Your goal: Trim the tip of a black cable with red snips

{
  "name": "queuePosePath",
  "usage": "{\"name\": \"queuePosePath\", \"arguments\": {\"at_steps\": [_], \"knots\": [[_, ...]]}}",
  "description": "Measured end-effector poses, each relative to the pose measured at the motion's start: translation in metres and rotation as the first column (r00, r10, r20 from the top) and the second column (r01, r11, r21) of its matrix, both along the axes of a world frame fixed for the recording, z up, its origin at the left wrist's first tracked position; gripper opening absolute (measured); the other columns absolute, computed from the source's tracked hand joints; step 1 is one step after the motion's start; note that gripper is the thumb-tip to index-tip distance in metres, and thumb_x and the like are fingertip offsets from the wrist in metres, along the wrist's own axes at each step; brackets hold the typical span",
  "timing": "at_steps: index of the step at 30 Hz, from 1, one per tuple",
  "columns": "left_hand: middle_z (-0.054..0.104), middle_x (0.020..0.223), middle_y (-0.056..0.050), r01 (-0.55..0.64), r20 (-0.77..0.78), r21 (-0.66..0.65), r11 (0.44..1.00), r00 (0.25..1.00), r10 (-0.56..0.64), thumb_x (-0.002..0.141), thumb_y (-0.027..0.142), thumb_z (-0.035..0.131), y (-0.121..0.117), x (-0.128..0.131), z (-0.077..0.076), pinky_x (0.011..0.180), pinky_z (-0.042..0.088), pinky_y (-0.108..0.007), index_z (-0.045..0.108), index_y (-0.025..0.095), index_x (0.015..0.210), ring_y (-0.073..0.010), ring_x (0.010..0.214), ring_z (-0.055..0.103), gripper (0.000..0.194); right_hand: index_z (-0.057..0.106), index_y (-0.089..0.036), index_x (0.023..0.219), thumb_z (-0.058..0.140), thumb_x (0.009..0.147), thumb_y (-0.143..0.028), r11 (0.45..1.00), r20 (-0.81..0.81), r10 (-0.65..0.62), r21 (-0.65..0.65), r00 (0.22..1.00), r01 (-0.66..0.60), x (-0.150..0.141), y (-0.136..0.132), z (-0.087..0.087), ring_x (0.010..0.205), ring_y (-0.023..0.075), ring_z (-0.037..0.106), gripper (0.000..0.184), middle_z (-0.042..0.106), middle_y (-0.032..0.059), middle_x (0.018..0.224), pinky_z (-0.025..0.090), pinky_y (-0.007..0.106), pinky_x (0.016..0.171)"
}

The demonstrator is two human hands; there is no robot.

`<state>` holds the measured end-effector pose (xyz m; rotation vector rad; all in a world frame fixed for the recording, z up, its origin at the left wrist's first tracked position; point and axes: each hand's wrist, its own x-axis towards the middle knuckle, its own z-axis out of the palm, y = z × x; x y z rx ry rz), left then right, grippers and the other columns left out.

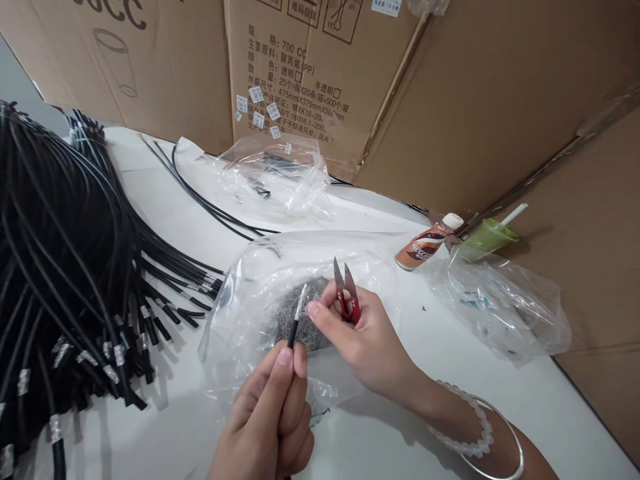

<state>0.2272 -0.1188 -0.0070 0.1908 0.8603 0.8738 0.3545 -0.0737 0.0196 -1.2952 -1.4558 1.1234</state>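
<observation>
Pinched in my left hand [273, 413] is a black cable [294, 332], its end pointing up and away from me. A silvery shield [301, 303] shows bare at that end. My right hand [363, 340] is closed around red-handled thread snips [349, 297], whose two blades stand apart and point up. The thumb and forefinger of that hand are right beside the silvery cable end; whether they touch it I cannot tell. Behind both hands a grey tangle of fine wire scraps [314, 339] lies on a clear plastic bag [240, 313].
A large heap of black cables [65, 267] fills the left side. Cardboard boxes [300, 73] stand along the back and right. A brown drink bottle [424, 245], a green cup [487, 239] and another plastic bag [505, 303] are on the white table [450, 387] at right.
</observation>
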Motion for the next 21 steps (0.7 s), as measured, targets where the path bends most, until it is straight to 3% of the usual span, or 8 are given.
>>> {"name": "queuePosePath", "arguments": {"at_steps": [6, 12, 15, 18, 21], "knots": [[0.012, 0.047, 0.012, -0.075, 0.034, -0.026, 0.997, 0.997, 0.076, 0.048, 0.047, 0.088, 0.01, -0.003, -0.004, 0.039, 0.009, -0.019, 0.043, 0.018, 0.057, -0.0018, 0.042, 0.004, 0.055, 0.037, -0.02, 0.065, 0.057, 0.085, -0.024, 0.988, -0.093, -0.011, 0.154, 0.996, 0.026, -0.008, -0.006, -0.003, 0.048, 0.0058, 0.027, 0.029, 0.029, -0.0076, 0.055, 0.028, 0.02, 0.042], [0.014, 0.048, 0.012, -0.071, 0.064, 0.041, 0.997, 0.996, 0.068, 0.055, 0.043, 0.086, 0.009, -0.005, -0.002, 0.038, 0.011, -0.017, 0.045, 0.019, 0.06, -0.0022, 0.042, 0.006, 0.048, 0.037, -0.021, 0.065, 0.057, 0.086, -0.023, 0.975, -0.089, -0.011, 0.219, 0.996, 0.03, -0.011, -0.01, -0.006, 0.043, 0.0061, 0.024, 0.028, 0.025, -0.0084, 0.05, 0.024, 0.021, 0.038], [0.021, 0.048, 0.01, 0.036, 0.067, 0.122, 0.992, 0.997, -0.044, 0.067, 0.049, 0.077, 0.005, -0.009, -0.003, 0.039, 0.014, -0.017, 0.052, 0.019, 0.067, -0.0017, 0.04, 0.011, 0.039, 0.04, -0.021, 0.066, 0.058, 0.086, -0.022, 0.967, -0.016, 0.009, 0.253, 1.0, -0.005, -0.009, -0.012, -0.005, 0.042, 0.0056, 0.022, 0.026, 0.026, -0.0087, 0.049, 0.021, 0.021, 0.038], [0.034, 0.048, 0.006, 0.208, -0.007, 0.265, 0.941, 0.977, -0.214, 0.078, 0.057, 0.063, 0.003, -0.014, -0.003, 0.037, 0.018, -0.019, 0.058, 0.018, 0.07, -0.0026, 0.032, 0.025, 0.04, 0.043, -0.021, 0.069, 0.059, 0.084, -0.016, 0.96, -0.017, 0.012, 0.281, 1.0, -0.007, -0.007, -0.014, -0.001, 0.041, 0.0047, 0.02, 0.022, 0.031, -0.0097, 0.046, 0.02, 0.02, 0.037], [0.043, 0.052, 0.003, 0.211, -0.074, 0.327, 0.921, 0.978, -0.197, 0.079, 0.058, 0.06, 0.003, -0.016, 0.0, 0.038, 0.024, -0.021, 0.054, 0.017, 0.063, -0.0037, 0.033, 0.03, 0.044, 0.046, -0.02, 0.069, 0.061, 0.081, -0.013, 0.964, -0.05, 0.032, 0.266, 0.998, -0.018, -0.007, -0.016, 0.001, 0.041, 0.004, 0.023, 0.021, 0.04, -0.0092, 0.048, 0.022, 0.019, 0.037]]}}
